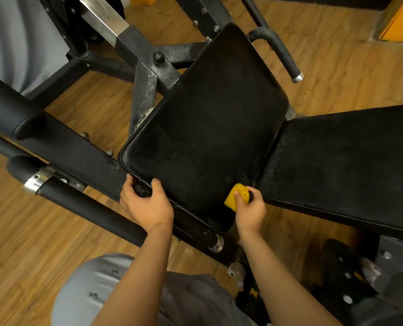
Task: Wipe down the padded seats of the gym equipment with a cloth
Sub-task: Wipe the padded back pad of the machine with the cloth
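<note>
The right grip (249, 208) is closed round a yellow cloth (236, 194), thick like a sponge. Its thumb lies on top and its fingers curl over the far edge, pressing the cloth onto the near right corner of the black seat pad (207, 114). Across that corner, the left grip (146, 203) clamps the pad's near left edge, thumb on top and fingers curled round a dark part beneath it.

Just right of the cloth, across a narrow gap, lies a second black pad (348, 165). Left of the left grip a padded roller bar (89, 208) with metal collars crosses at a slant. Beyond the seat, well away from both grips, stand the scuffed black frame (146, 90) and a curved handle (280, 50). A wooden floor (54, 243) lies under everything.
</note>
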The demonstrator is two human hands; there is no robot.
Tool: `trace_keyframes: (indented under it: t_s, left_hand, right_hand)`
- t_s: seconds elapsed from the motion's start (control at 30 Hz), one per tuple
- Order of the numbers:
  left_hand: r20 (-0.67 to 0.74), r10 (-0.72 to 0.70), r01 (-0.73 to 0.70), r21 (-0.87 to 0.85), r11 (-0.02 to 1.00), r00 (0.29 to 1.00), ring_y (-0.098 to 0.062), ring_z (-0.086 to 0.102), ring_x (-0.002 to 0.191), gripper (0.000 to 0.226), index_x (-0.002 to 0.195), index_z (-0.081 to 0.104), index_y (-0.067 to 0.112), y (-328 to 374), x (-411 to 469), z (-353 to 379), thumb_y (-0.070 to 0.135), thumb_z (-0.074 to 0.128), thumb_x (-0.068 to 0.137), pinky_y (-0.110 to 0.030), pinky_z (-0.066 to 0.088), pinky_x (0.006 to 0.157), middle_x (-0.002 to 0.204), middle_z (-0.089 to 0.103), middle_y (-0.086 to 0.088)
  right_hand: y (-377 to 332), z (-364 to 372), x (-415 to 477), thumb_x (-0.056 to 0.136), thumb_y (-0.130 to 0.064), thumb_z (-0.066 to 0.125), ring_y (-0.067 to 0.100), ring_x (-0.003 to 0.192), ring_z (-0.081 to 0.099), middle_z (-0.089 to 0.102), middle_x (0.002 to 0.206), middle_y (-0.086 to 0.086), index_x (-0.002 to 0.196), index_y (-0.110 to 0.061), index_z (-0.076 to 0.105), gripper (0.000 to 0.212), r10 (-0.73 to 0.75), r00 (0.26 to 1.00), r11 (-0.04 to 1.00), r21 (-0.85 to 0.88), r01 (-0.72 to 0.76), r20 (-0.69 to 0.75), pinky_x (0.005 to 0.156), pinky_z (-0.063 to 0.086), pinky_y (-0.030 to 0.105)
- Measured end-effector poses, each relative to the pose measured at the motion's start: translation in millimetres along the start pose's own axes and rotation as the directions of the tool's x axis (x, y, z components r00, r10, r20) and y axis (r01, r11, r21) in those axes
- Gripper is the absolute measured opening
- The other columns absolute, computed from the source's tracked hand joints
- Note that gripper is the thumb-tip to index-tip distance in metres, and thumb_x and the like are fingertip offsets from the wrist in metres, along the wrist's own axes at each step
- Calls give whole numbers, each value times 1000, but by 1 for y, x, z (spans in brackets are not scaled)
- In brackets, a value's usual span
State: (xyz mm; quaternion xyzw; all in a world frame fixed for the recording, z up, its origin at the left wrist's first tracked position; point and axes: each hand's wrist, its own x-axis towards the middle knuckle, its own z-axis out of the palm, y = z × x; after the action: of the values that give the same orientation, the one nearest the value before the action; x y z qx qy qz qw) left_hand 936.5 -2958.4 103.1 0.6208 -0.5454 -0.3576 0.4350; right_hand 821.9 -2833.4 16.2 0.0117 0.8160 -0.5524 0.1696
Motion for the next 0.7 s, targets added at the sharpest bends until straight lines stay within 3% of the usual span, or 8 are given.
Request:
trace_keyframes:
  t_s: [0.07,0.27,0.43,0.6,0.7]
  left_hand:
    - [-4,-2,2,5,1000,1000,-19,41,130,55,138,48,17,0,0,0,26,64,87,-41,34,111,132,50,-1]
    - [7,-12,12,-2,1000,1000,-18,40,130,56,139,47,19,0,0,0,27,65,87,-43,35,111,132,49,2]
    - [18,-6,6,-16,1000,1000,-18,40,130,56,138,47,20,-3,1,0,29,64,86,-44,35,111,131,49,3]
    - [23,-16,16,-8,1000,1000,-18,37,132,55,139,46,18,2,0,-2,27,64,87,-42,33,113,132,49,0]
    - [23,-14,14,-1,1000,1000,-18,35,133,56,140,46,18,1,0,-1,27,64,87,-43,32,113,134,49,-1]
  right_hand:
    - [-23,11,9,89,-18,66,9,101,55,60,110,-2,119,-12,60,32,-57,997,998,25,55,50,78,42,14]
    - [-20,7,33,92,-28,61,20,112,58,61,119,5,121,-16,57,33,-117,980,965,-215,150,159,92,50,34]
    - [-14,-1,26,95,-32,55,20,109,59,59,119,3,121,-17,54,30,-139,981,889,-418,185,138,84,48,29]
    - [-19,-5,23,95,-31,55,20,106,61,61,116,4,121,-17,52,30,-130,979,807,-557,196,157,83,55,34]
    - [-25,-8,25,92,-25,61,20,105,62,63,113,4,119,-17,55,28,-114,981,837,-516,180,158,82,52,32]
